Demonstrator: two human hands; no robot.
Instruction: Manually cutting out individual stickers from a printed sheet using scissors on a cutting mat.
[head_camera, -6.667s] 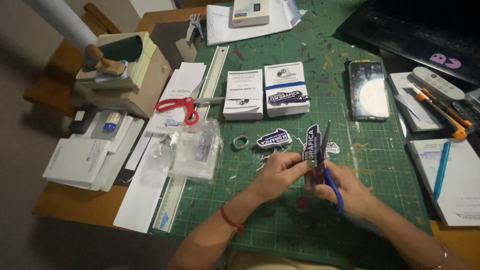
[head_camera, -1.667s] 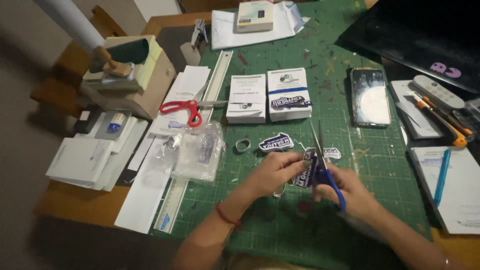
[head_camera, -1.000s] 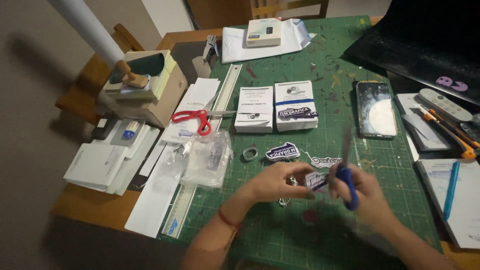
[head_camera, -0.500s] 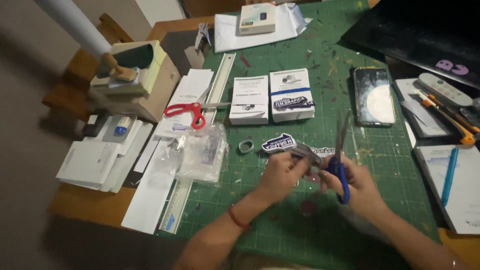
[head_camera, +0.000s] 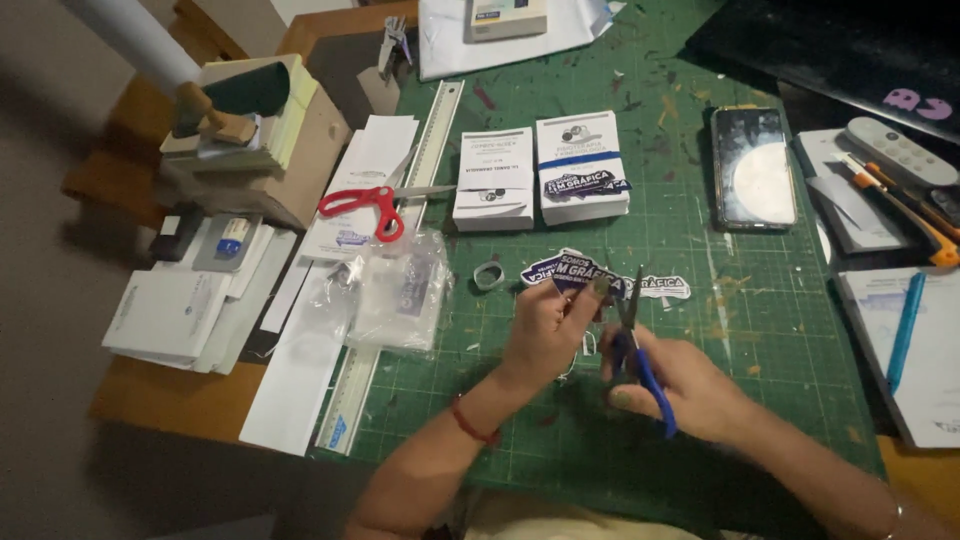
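Both hands work close together over the green cutting mat (head_camera: 760, 400). The left hand (head_camera: 545, 325) pinches a dark blue sticker (head_camera: 575, 272) between thumb and fingertips, holding it just above the mat. The right hand (head_camera: 670, 375) is closed through the handles of the blue scissors (head_camera: 640, 350), whose blades point up beside the sticker with only a narrow gap between them; whether they touch it cannot be told. A red cord circles the left wrist.

Two more cut stickers lie on the mat just beyond the fingers: one (head_camera: 535, 272) to the left of the held one, one (head_camera: 665, 287) to the right. A small grey ring (head_camera: 488, 274) sits near them. Farther off stand two stacks of printed cards (head_camera: 540, 180), side by side. A phone (head_camera: 753, 167) lies beyond the right hand. Left of the left hand are a clear plastic bag (head_camera: 400, 295), a long metal ruler (head_camera: 400, 260) and a second pair, red scissors (head_camera: 375, 203). Nothing lies between the hands and the stickers.
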